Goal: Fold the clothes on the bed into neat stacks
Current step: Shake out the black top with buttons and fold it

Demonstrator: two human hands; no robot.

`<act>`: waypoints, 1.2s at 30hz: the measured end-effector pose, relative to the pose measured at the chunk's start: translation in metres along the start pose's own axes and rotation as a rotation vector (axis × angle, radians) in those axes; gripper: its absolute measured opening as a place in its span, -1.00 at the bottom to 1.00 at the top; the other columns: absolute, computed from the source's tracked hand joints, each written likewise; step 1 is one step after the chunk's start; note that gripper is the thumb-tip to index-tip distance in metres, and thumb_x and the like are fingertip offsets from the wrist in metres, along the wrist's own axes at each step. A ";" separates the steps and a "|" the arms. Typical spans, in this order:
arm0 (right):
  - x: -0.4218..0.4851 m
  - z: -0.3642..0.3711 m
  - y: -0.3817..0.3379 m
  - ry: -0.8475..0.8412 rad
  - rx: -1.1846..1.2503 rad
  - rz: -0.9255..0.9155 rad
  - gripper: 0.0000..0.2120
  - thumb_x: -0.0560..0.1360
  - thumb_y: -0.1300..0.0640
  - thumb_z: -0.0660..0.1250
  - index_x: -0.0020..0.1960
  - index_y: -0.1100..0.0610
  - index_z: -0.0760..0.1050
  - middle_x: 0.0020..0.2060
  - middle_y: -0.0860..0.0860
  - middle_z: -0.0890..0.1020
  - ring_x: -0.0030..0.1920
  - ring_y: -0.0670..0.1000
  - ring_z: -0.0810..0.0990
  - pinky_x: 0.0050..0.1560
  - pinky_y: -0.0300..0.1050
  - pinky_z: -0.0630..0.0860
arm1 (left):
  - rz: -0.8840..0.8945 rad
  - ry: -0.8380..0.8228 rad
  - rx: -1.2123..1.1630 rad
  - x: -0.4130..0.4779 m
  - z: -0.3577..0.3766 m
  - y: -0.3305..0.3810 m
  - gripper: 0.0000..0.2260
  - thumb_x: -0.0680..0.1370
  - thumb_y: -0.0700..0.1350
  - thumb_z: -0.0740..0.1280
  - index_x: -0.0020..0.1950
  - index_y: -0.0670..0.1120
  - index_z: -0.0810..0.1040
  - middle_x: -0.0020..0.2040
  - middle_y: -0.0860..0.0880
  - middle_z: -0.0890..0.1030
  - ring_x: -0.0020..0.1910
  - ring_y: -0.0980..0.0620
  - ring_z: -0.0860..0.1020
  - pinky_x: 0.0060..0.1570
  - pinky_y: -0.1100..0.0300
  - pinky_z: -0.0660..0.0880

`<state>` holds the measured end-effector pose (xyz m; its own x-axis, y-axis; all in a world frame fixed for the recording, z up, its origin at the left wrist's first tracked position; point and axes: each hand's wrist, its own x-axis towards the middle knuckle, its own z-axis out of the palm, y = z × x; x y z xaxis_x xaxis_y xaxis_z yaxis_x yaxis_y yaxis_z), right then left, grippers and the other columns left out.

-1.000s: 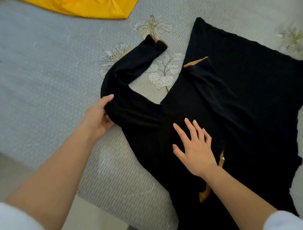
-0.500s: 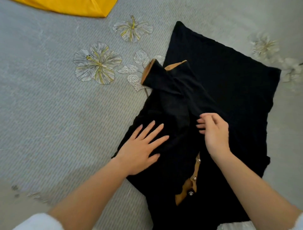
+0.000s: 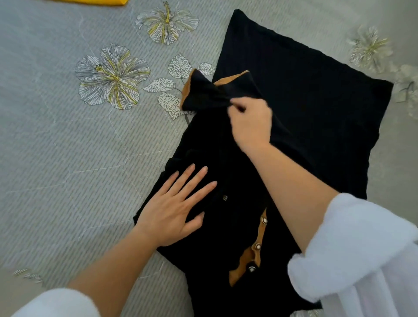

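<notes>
A black garment (image 3: 305, 95) with tan trim and small round buttons lies spread on the bed, its near sleeve folded across the body. My left hand (image 3: 174, 210) presses flat on the folded left side, fingers straight and spread. Farther up, my right hand (image 3: 251, 122) pinches the black sleeve (image 3: 203, 95) close to its tan-lined cuff, which sticks out past the garment's left edge. The tan button placket (image 3: 255, 251) shows near the bottom, between my forearms.
The bed (image 3: 67, 158) has a grey striped cover printed with white and yellow flowers. An edge of yellow cloth (image 3: 90, 1) shows at the top left. My white sleeves fill the lower corners.
The left sleeve was folded in over the garment's body. My left hand moved from gripping that sleeve to pressing flat on the fold. My right hand travelled up and took hold of the sleeve near its cuff.
</notes>
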<state>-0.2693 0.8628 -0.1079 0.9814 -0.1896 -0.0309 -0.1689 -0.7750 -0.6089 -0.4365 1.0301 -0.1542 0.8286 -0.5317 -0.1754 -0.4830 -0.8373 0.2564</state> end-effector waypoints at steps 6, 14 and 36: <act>-0.016 -0.072 0.060 0.461 0.817 0.777 -0.82 0.45 0.18 0.26 -0.31 0.11 0.54 -0.27 0.00 0.62 -0.19 0.05 0.61 -0.11 -0.01 0.58 | -0.021 -0.014 -0.020 0.003 -0.003 0.003 -0.38 0.52 0.18 0.13 0.56 0.06 0.09 0.58 -0.04 0.03 0.55 -0.10 0.00 0.49 -0.01 0.00; -0.010 -0.093 0.094 0.071 0.969 1.017 -0.52 0.26 0.15 0.56 0.14 0.15 0.53 0.03 0.11 0.66 -0.05 0.12 0.67 -0.09 0.03 0.64 | -0.024 -0.038 0.021 0.004 -0.002 0.003 -0.38 0.50 0.18 0.12 0.55 0.08 0.13 0.57 -0.06 0.06 0.54 -0.14 0.02 0.48 -0.04 0.00; -0.007 -0.153 0.171 0.367 0.640 0.898 -0.91 0.44 0.20 0.30 -0.06 0.13 0.50 -0.03 0.06 0.58 0.09 0.11 0.59 0.04 0.00 0.55 | -0.047 -0.053 -0.126 0.001 -0.011 0.010 -0.46 0.54 0.26 0.07 0.52 0.18 0.15 0.57 -0.17 -0.10 0.53 -0.23 -0.13 0.46 -0.16 -0.03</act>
<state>-0.3186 0.6396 -0.0903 0.4292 -0.7606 -0.4871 -0.6104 0.1533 -0.7771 -0.4375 1.0231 -0.1418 0.8317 -0.5013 -0.2388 -0.4022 -0.8403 0.3634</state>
